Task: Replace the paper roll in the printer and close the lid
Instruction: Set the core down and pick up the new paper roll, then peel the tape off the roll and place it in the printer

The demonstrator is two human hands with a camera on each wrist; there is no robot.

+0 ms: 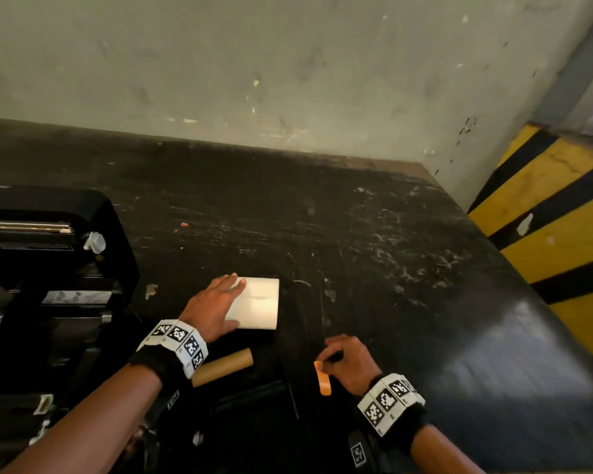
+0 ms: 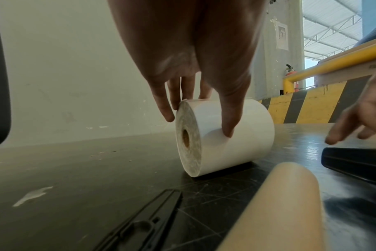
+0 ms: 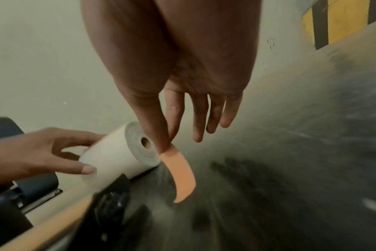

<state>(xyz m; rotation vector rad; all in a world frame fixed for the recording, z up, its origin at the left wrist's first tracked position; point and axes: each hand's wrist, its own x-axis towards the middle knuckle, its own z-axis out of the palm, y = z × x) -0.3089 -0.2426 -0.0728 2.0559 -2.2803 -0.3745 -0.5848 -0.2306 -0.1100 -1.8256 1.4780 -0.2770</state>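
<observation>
A fresh white paper roll [image 1: 257, 304] [image 2: 225, 135] [image 3: 116, 156] lies on its side on the black table [image 1: 391, 251]. My left hand [image 1: 213, 307] [image 2: 195, 101] grips it from above, fingers over the far side and thumb on the near side. My right hand [image 1: 348, 360] [image 3: 167, 141] pinches a curled orange sticker strip [image 1: 323, 379] [image 3: 179, 171] between thumb and forefinger, just right of the roll. The black printer [image 1: 48, 268] stands at the left with its lid up. An empty brown cardboard core [image 1: 223, 367] [image 2: 290, 203] lies near my left wrist.
A black plastic part [image 2: 144, 224] and a black bar [image 2: 354, 163] lie on the table near the core. A pale wall [image 1: 288, 80] runs behind the table. A yellow and black striped barrier [image 1: 562, 234] stands past the table's right edge.
</observation>
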